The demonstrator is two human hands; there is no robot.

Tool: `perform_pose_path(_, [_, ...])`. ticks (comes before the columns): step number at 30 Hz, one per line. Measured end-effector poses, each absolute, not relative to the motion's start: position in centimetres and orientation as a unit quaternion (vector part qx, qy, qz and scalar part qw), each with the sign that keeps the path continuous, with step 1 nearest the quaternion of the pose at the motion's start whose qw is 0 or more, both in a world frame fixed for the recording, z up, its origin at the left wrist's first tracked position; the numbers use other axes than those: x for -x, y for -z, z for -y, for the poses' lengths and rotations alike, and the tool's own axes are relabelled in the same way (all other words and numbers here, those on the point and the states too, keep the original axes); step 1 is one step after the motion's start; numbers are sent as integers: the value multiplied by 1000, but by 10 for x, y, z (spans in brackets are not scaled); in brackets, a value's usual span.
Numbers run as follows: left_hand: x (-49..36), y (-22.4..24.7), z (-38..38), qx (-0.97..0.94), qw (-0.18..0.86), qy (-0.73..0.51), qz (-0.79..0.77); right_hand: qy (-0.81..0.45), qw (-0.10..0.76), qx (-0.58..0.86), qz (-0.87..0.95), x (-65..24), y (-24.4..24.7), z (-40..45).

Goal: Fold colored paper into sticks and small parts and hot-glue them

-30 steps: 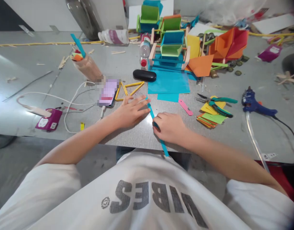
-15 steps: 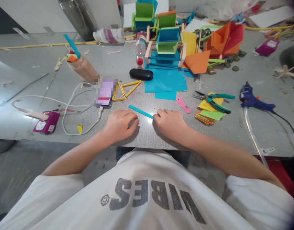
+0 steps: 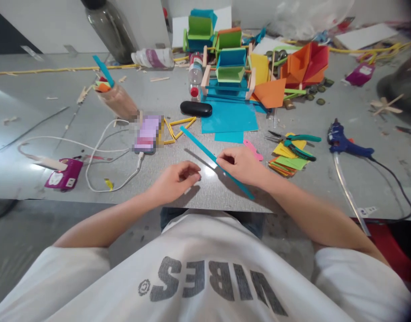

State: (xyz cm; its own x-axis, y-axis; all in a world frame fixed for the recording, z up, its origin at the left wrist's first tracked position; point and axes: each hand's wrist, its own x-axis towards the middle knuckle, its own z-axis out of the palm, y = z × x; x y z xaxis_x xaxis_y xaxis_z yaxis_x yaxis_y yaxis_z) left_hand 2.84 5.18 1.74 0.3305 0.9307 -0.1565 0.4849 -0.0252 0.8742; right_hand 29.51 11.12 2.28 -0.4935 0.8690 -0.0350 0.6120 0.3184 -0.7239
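Observation:
A long, narrow blue strip [image 3: 199, 146] slants above the grey table near its front edge, its shadow falling on the tabletop. My right hand [image 3: 241, 165] pinches it around the middle between thumb and fingers. To the left, my left hand [image 3: 178, 181] is held with thumb and fingers curved and apart, nothing between them. Behind the strip lie yellow folded paper triangles [image 3: 182, 127] and a phone [image 3: 148, 133] on a white cable. A pink cutter [image 3: 253, 150] rests just beyond my right hand.
Pliers [image 3: 301, 145] lie on coloured paper pieces [image 3: 286, 165]. Further right is a blue glue gun [image 3: 348, 143]. Blue sheets [image 3: 230, 117], a black case [image 3: 196, 108], a bottle [image 3: 195, 76] and paper wheel models [image 3: 230, 65] stand further back. A purple power block [image 3: 64, 173] sits left.
My right hand has lifted the blue strip off the table, and more of its length now shows. My left hand has shifted slightly, its fingers more parted. The view has moved a little.

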Motion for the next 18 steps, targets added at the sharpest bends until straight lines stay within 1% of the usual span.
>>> perform_pose_path(2, [-44, -18, -63, -616, 526, -297, -506, -454, 235, 451, 732, -295, -23, -112])
perform_pose_path(3, [-51, -18, -69, -603, 535, -319, -499, -496, 246, 442, 705, -294, -23, -111])
perform_pose_path(5, [-64, -17, -81, -599, 523, -357, -491, -563, 249, 429, 661, -290, -23, -108])
perform_pose_path(7, [-74, -16, -92, -599, 499, -386, -493, -603, 238, 420, 635, -288, -22, -106])
perform_pose_path(10, [-80, -13, -102, -589, 514, -395, -482, -597, 242, 423, 637, -288, -20, -107])
perform_pose_path(13, [-80, -9, -103, -587, 565, -365, -451, -566, 314, 443, 620, -292, -18, -114])
perform_pose_path(15, [-78, -6, -101, -594, 587, -339, -434, -573, 346, 445, 595, -294, -16, -119])
perform_pose_path(18, [-76, -3, -96, -601, 601, -318, -420, -594, 336, 443, 581, -293, -13, -121])
